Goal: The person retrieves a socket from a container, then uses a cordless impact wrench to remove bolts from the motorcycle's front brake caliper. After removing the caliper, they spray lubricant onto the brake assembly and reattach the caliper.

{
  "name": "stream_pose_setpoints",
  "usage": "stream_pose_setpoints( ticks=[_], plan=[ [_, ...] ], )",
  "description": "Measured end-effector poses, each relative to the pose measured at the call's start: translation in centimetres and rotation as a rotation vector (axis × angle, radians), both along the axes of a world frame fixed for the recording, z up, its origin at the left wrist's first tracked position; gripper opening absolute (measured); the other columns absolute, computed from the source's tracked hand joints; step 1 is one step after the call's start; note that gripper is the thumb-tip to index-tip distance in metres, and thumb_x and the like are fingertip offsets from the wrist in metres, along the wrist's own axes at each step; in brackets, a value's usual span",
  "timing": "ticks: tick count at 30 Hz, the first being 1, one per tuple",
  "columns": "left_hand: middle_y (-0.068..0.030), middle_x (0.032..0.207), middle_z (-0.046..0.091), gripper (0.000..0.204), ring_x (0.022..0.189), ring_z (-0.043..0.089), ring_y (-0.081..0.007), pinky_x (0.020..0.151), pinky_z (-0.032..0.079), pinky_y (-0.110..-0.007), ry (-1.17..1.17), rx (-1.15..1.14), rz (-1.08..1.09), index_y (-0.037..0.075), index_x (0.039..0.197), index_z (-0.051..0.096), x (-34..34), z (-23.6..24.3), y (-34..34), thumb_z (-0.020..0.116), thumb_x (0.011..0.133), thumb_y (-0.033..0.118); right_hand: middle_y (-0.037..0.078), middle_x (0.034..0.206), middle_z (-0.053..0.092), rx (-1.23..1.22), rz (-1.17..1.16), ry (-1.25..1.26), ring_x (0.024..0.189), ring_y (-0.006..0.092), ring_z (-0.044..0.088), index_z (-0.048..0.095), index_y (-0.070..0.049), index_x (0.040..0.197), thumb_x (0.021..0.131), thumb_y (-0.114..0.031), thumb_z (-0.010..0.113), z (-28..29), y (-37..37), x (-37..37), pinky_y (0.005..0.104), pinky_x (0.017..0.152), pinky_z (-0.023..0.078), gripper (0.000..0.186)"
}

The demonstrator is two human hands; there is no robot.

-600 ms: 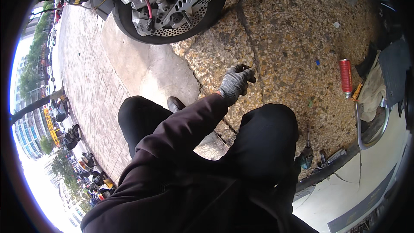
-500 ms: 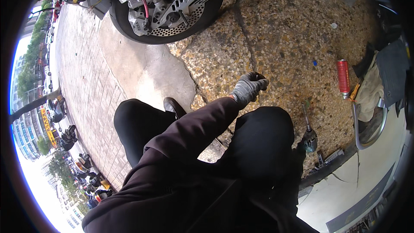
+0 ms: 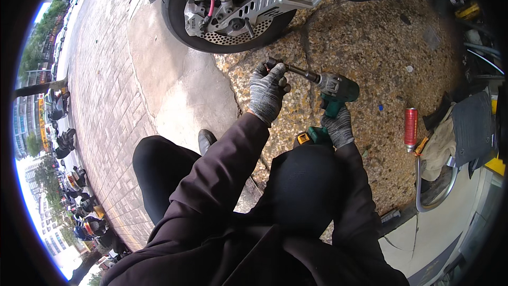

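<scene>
My right hand (image 3: 339, 128), in a grey knit glove, is wrapped round the handle of a green cordless impact wrench (image 3: 344, 89). From its nose a long metal extension (image 3: 304, 72) points left. At the far end of that extension is a dark socket (image 3: 273, 62), and my gloved left hand (image 3: 266, 94) has its fingers closed on it. The tool is held above the ground in front of my knees. Beyond it stands a motorcycle wheel (image 3: 222, 47) with a perforated brake disc, a silver slotted swingarm (image 3: 275, 1) and a bolt-like pin at the axle.
A red spray can (image 3: 410, 127) lies on the pebbled ground at right. Past it are an orange-handled tool (image 3: 422, 145), a beige cloth (image 3: 438, 148), a dark grey flap (image 3: 472, 127) and a curved metal tube (image 3: 420, 196). Brick paving (image 3: 100, 100) runs along the left.
My right hand has come into view with the impact wrench, which lay on the ground at right. My left hand has moved left and up to the socket end. The view has shifted slightly.
</scene>
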State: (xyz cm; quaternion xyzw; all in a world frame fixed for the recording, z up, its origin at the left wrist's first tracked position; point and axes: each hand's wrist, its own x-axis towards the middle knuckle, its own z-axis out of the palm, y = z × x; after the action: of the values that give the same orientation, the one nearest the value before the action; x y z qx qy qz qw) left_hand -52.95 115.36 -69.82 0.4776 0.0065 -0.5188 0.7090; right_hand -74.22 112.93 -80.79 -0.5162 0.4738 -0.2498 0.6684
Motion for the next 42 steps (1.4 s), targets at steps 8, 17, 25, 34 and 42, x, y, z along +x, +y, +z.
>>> stream_pose_setpoints(
  ticks=[8,17,25,34,42],
  plan=[
    [0.0023,0.063,0.044,0.012,0.051,0.041,-0.0081,0.048,0.038,-0.027,-0.262,0.004,0.080,0.009,0.085,0.050,2.8,0.6,1.6,0.061,0.087,0.006,0.003,0.099,0.062,0.176,0.013,-0.018,0.087,0.0156,0.060,0.055,-0.007,0.112,0.072,0.011,0.057,4.8,-0.9,5.0,0.0278,0.066,0.051,0.044],
    [0.0014,0.068,0.047,0.013,0.050,0.036,-0.0069,0.048,0.034,-0.026,-0.095,-0.058,0.126,0.011,0.086,0.048,5.8,0.9,2.3,0.061,0.087,0.006,0.004,0.096,0.062,0.073,0.122,-0.048,0.079,0.0178,0.062,0.056,-0.007,0.111,0.070,0.000,0.071,8.5,-1.6,5.6,0.0330,0.063,0.055,0.044],
    [0.0033,0.074,0.052,0.010,0.054,0.041,-0.0069,0.049,0.036,-0.025,0.352,-0.227,0.078,0.014,0.090,0.052,9.3,3.6,1.7,0.056,0.089,0.004,0.002,0.084,0.063,0.104,0.158,0.143,0.070,0.0144,0.060,0.062,-0.007,0.099,0.073,-0.010,0.075,16.8,-1.1,7.3,0.0312,0.065,0.052,0.029],
    [0.0001,0.071,0.052,0.006,0.049,0.041,-0.0092,0.042,0.033,-0.025,0.155,-0.101,-0.313,0.011,0.091,0.053,12.9,5.0,2.6,0.058,0.089,0.011,0.006,0.092,0.061,0.263,-0.404,-0.366,0.065,0.0223,0.061,0.058,-0.006,0.110,0.066,0.001,0.077,14.8,11.0,12.0,0.0347,0.059,0.054,0.048],
    [-0.0010,0.071,0.052,0.012,0.050,0.041,-0.0106,0.043,0.033,-0.026,0.172,-0.088,-0.370,0.012,0.090,0.055,13.6,4.3,2.5,0.056,0.090,0.024,0.007,0.091,0.061,0.424,-0.546,-0.474,0.070,0.0245,0.061,0.058,-0.003,0.109,0.069,0.002,0.073,14.3,12.8,14.2,0.0375,0.058,0.054,0.044]
  ],
)
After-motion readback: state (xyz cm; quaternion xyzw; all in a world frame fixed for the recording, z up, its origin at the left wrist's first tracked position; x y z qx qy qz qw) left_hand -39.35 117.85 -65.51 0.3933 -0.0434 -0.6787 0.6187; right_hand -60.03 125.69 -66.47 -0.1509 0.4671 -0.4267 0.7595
